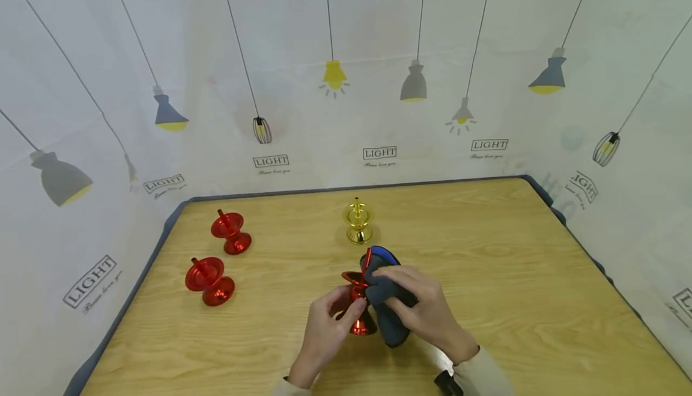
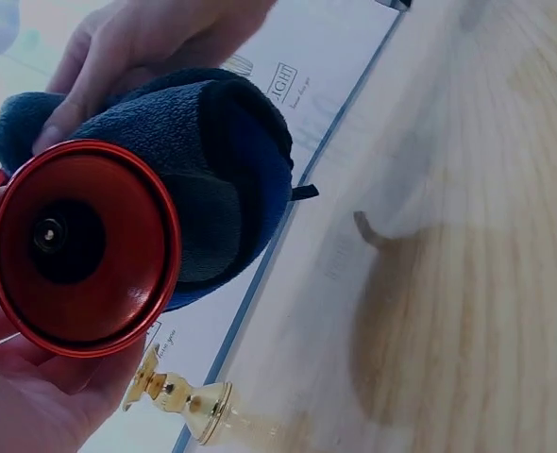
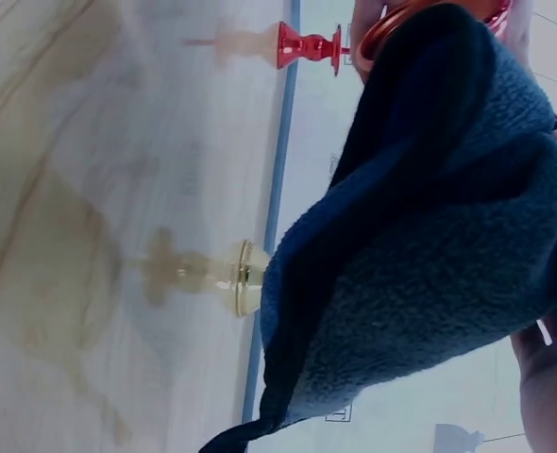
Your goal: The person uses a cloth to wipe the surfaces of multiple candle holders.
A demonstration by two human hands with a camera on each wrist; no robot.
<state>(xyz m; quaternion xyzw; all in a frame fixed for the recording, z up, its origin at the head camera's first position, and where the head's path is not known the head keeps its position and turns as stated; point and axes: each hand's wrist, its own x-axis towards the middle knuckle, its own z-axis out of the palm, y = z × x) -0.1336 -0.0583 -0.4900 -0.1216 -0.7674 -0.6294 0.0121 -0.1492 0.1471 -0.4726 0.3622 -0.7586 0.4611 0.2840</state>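
Observation:
My left hand (image 1: 328, 325) grips a red metallic candle holder (image 1: 363, 324) round its narrow middle, its base tipped toward the left wrist camera, where the hollow underside (image 2: 127, 226) shows. In my right hand (image 1: 427, 306) is a dark blue-grey cloth (image 1: 393, 324) with a brighter blue side, pinched between thumb and fingers. Folds of the cloth lie against the holder's upper dish and spike. From the right wrist, the cloth (image 3: 439, 255) hides most of that holder. Beyond the hands a gold candle holder (image 1: 359, 222) stands upright on the table.
Two more red candle holders, a rear one (image 1: 231, 232) and a nearer one (image 1: 211, 280), stand at the left of the wooden table (image 1: 513, 276). A white sheet (image 1: 367, 107) printed with hanging lamps rises along the table's back and sides.

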